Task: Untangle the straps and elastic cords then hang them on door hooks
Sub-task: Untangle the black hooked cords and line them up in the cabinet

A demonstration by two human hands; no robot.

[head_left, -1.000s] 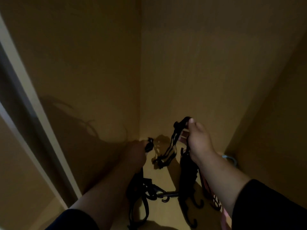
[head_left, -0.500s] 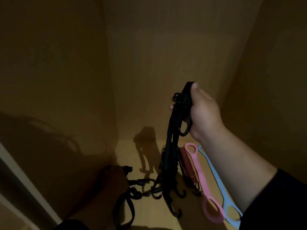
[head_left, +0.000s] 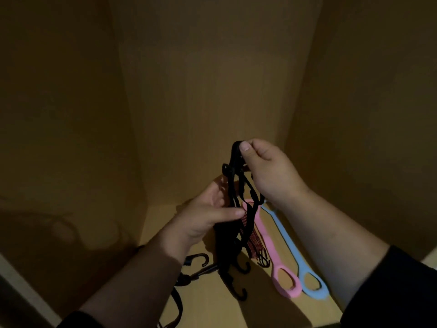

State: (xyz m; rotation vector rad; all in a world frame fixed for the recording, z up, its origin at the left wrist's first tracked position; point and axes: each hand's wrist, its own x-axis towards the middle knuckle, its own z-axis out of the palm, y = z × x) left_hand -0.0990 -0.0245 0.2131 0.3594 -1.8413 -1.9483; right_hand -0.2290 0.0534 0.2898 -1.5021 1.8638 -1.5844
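Head view, inside a dim wooden cupboard: right hand [head_left: 267, 166], at 12 o'clock of the tangle, pinching the top loop of a black cord bundle [head_left: 236, 209] between thumb and curled fingers; left hand [head_left: 205, 218], at 9 o'clock, gripping the hanging strands midway, thumb pressed across them. Bundle held clear of the cupboard floor [head_left: 212, 304], lower hooks dangling just above it.

Likely trouble: dangling hooks snagging the loose black strap [head_left: 177, 301] at 7 o'clock, dragging it up if lifted fast; strands pulled taut, tightening the knot instead of freeing it; an elastic end snapping back if released under tension.

Counted: two hands; one pink strap [head_left: 272, 247] and one blue strap [head_left: 295, 252], flat side by side at 4 o'clock; one red-and-black striped cord [head_left: 254, 245] beside them; at least four black hooks, exact number too dark to tell. No door hooks in sight.
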